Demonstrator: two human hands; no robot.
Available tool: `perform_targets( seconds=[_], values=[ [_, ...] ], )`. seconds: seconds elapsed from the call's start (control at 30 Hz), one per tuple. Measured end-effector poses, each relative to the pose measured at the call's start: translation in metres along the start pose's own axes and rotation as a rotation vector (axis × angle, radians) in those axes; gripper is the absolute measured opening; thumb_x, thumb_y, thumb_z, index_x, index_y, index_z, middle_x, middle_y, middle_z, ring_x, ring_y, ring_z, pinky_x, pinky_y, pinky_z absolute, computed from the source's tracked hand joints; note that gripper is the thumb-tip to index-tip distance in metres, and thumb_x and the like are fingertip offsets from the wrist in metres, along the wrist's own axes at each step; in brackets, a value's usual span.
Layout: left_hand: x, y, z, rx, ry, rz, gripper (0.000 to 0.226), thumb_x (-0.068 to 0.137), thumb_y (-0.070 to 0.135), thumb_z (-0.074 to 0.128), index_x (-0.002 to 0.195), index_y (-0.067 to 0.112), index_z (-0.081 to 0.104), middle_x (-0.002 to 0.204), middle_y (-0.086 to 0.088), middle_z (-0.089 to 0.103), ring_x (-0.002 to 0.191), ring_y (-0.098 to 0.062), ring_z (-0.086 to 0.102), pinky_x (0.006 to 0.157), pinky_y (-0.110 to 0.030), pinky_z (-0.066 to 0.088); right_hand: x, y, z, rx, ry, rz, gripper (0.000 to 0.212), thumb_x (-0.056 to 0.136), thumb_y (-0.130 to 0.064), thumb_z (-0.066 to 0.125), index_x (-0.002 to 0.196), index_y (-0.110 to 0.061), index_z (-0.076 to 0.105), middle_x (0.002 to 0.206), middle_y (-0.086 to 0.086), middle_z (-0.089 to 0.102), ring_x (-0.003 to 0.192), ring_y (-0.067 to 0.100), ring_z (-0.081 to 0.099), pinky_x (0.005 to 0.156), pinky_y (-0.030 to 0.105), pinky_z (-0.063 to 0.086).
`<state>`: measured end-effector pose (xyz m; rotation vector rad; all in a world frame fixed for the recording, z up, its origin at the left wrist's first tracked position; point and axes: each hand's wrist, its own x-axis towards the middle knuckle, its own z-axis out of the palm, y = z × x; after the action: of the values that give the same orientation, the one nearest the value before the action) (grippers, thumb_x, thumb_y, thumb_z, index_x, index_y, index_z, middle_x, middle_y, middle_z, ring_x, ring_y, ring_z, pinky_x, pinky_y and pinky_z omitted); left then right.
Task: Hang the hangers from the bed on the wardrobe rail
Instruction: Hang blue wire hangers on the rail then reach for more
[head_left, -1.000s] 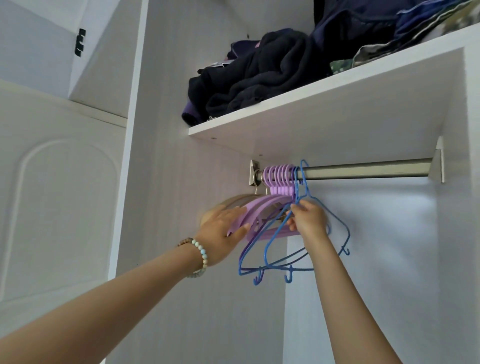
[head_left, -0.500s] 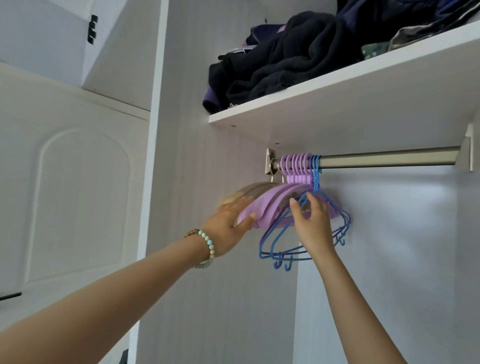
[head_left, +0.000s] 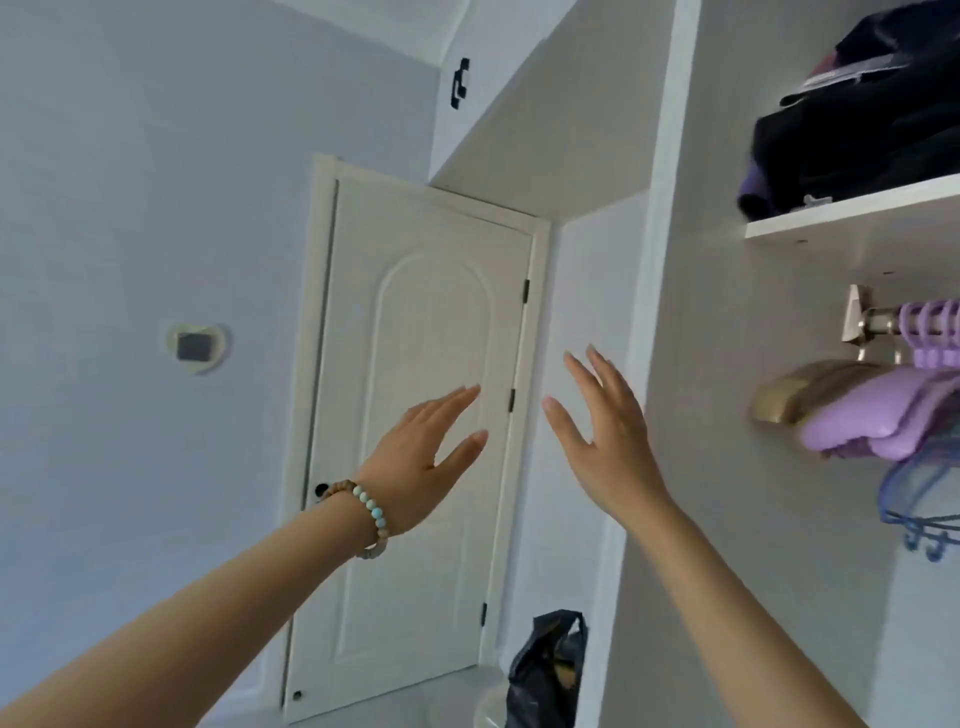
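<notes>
Purple hangers (head_left: 883, 431) are hanging in a tight bunch at the left end of the rail (head_left: 880, 319), their hooks crowding one another right beside its bracket (head_left: 857, 312). Between them and that bracket a gold-toned hanger (head_left: 800, 395) is dangling too, its broad shoulder poking out leftwards. Just below the rail, under the purple ones, thin blue hangers (head_left: 904, 499) are drooping, with small hooks showing along their lower bar. Their tops are running off the edge of view, so I cannot tell how they are catching on.

Both hands are hovering well to the left of the rail, touching nothing. The left hand (head_left: 421, 457) is holding its fingers straight and close together with the thumb set apart, and a bead bracelet (head_left: 369, 512) is sitting on its wrist. The right hand (head_left: 608, 441), the nearer one to the rail, is spreading its fingers wide.

Above the rail a white shelf (head_left: 852, 213) is carrying a heap of dark clothes (head_left: 857, 135), a bit of purple cloth peeping out at the heap's lower left. Far left of the rail, past the wardrobe's side panel, a white door (head_left: 415, 322) is standing closed behind the hands. Below and left of the rail, a black bag (head_left: 545, 675) is sitting on something pale and round. Further left of the rail than the door, a heart-shaped fitting (head_left: 197, 345) with a dark square in it is clinging to the wall.
</notes>
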<state>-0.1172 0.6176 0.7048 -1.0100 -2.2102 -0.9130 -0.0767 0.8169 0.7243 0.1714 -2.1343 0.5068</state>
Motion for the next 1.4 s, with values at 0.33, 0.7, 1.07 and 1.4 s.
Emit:
perform_targets(
  seconds=[0.33,0.7,1.07,1.4],
  values=[
    [-0.228,-0.212,-0.172,0.178,0.035,-0.636,0.061,0.093,0.05,0.031,0.147,0.028,0.013,0.154,0.01,0.019,0.142,-0.013,0.015,0.114,-0.032,0.017,-0.069,-0.223,0.268,0.325,-0.566,-0.122,0.063,0.093,-0.055,0.036,0.149,-0.034,0.016,0.159,-0.013,0.0,0.146,0.006,-0.004,0.12,0.038,0.005],
    [-0.511,-0.345,-0.215,0.421,-0.066,-1.238,0.065,0.091,0.056,0.032,0.147,0.028,0.015,0.154,0.003,0.022,0.141,-0.02,0.022,0.116,-0.038,0.02,-0.245,-0.381,0.493,0.403,-1.13,-0.367,0.063,0.094,-0.053,0.036,0.149,-0.032,0.014,0.159,-0.007,-0.004,0.147,0.014,-0.004,0.12,0.044,0.004],
    [-0.721,-0.409,-0.139,0.451,-0.177,-1.777,0.069,0.089,0.06,0.033,0.147,0.026,0.019,0.154,0.001,0.022,0.14,-0.02,0.024,0.115,-0.039,0.021,-0.445,-0.396,0.658,0.346,-1.528,-0.516,0.063,0.095,-0.056,0.031,0.15,-0.029,0.015,0.16,-0.003,-0.001,0.147,0.017,0.001,0.12,0.038,0.006],
    [-0.802,-0.434,-0.021,0.217,-0.204,-2.046,0.062,0.093,0.053,0.032,0.145,0.022,0.021,0.149,-0.003,0.034,0.134,-0.023,0.035,0.108,-0.036,0.031,-0.569,-0.354,0.726,0.34,-1.795,-0.438,0.06,0.096,-0.051,0.034,0.15,-0.029,0.017,0.159,-0.007,0.009,0.146,0.012,0.009,0.118,0.038,0.015]
  ],
)
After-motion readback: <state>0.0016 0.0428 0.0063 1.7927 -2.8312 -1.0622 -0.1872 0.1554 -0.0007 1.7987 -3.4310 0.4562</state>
